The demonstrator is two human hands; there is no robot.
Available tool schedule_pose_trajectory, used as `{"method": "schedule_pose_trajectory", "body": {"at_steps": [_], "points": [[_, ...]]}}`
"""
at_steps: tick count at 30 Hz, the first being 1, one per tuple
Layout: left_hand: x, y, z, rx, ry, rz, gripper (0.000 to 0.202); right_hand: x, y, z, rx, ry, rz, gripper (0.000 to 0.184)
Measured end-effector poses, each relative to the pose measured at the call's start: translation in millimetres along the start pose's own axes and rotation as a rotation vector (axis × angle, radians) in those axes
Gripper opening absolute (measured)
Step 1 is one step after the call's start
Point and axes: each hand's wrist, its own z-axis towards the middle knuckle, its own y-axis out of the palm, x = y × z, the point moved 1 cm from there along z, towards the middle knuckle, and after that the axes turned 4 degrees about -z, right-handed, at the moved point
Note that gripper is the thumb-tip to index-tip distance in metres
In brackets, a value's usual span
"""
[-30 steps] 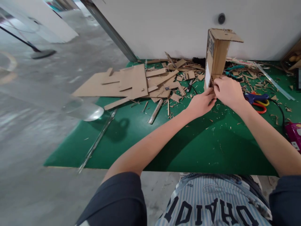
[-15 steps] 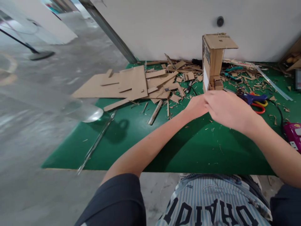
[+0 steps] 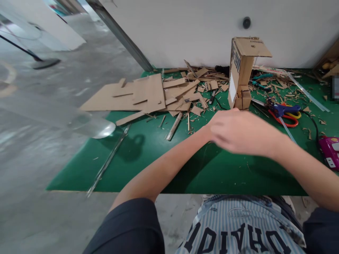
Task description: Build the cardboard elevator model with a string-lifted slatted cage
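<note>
A tall cardboard structure [image 3: 242, 70] with a flat top flap and a small box-like step at its base stands on the green table, its foot just beyond my hands. My right hand [image 3: 238, 132] crosses in front of my left, its fingers curled and pressed together, slightly blurred; whatever they hold is hidden. Only the back of my left hand [image 3: 215, 119] shows, close to the structure's base, and its fingers are covered by the right hand. To the right lie a blue glue gun [image 3: 287, 110] and red-handled scissors [image 3: 291, 122].
Cardboard sheets [image 3: 148, 91] and many scraps cover the table's back left. A clear strip [image 3: 108, 162] crosses the left edge. A pink device [image 3: 329, 150] with a cord sits at right, and a white wall [image 3: 198, 31] rises behind the table [image 3: 87, 165].
My right hand has come toward me and to the left, uncovering the structure's base and the scissors. The structure's top has shifted slightly right.
</note>
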Motion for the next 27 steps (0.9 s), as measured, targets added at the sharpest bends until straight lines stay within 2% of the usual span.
{"method": "schedule_pose_trajectory", "body": {"at_steps": [3, 4, 6, 8, 11, 15, 18, 22, 27], "points": [[6.7, -2.2, -0.3, -0.035, -0.011, 0.048, 0.035, 65.0, 12.5, -7.7, -0.262, 0.384, 0.002, 0.031], [8.7, -2.8, 0.3, -0.042, -0.019, 0.047, 0.033, 86.2, 18.7, -11.5, -0.313, 0.479, 0.022, 0.029], [11.7, -3.4, 1.6, -0.046, -0.059, -0.005, 0.025, 120.1, 32.9, -17.4, -0.323, 0.585, 0.172, 0.029], [13.4, -2.7, 2.0, -0.029, -0.115, -0.115, 0.020, 138.8, 47.6, -19.4, -0.286, 0.577, 0.441, 0.031], [14.9, 0.0, 0.6, 0.004, -0.155, -0.302, 0.017, 143.8, 62.6, -16.6, -0.242, 0.540, 0.696, 0.027], [16.9, 2.6, -1.5, -0.008, -0.205, -0.510, 0.015, 135.1, 63.7, -11.6, -0.156, 0.575, 0.761, 0.024], [18.0, 2.1, -1.7, -0.017, -0.237, -0.573, 0.016, 129.3, 59.2, -10.5, -0.110, 0.590, 0.826, 0.023], [18.8, 0.8, -1.2, -0.011, -0.261, -0.587, 0.017, 127.0, 57.5, -10.0, -0.119, 0.575, 0.815, 0.017], [21.7, -1.3, -1.7, -0.029, -0.343, -0.667, 0.013, 135.9, 60.9, -12.3, -0.159, 0.506, 0.734, 0.016]]}}
